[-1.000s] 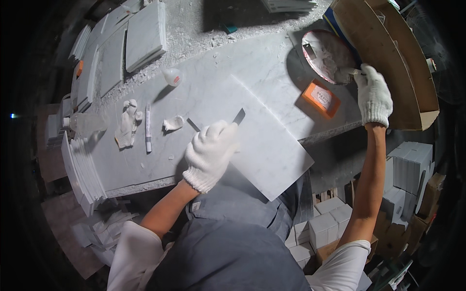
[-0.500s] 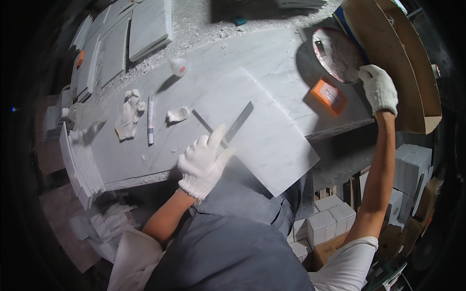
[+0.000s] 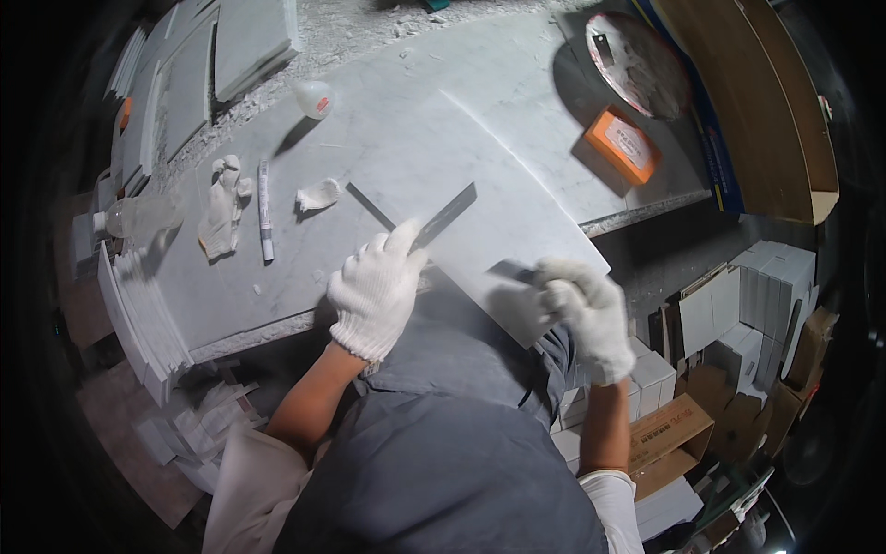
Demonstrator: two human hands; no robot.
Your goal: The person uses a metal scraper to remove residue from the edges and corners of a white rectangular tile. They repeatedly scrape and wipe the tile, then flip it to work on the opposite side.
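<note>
In its white knitted glove, my left hand [image 3: 374, 295] is closed on a flat grey metal strip [image 3: 452, 214] that points up and right. It rests at the near left edge of a pale marble slab [image 3: 498, 203], and a thin dark line runs from the hand to the upper left. My right hand [image 3: 586, 309], also gloved, is closed above the slab's near right corner. From its fingers a small dark flat blade [image 3: 509, 270], which looks like a scraper, reaches left over the slab; motion blurs it and its grip is partly hidden.
On the marble-topped bench lie an orange box [image 3: 625, 146], a round tin [image 3: 637, 69] of pale paste, a white bottle [image 3: 314, 100], a marker pen [image 3: 265, 210], a spare glove [image 3: 223, 208] and a clear plastic bottle [image 3: 143, 219]. A cardboard box [image 3: 752, 92] stands right; stacked slabs [image 3: 254, 42] stand left.
My right hand has moved from beside the tin, down and left to the slab's near right corner, bringing the small blade. My left hand keeps its hold on the strip. The view has shifted slightly.
</note>
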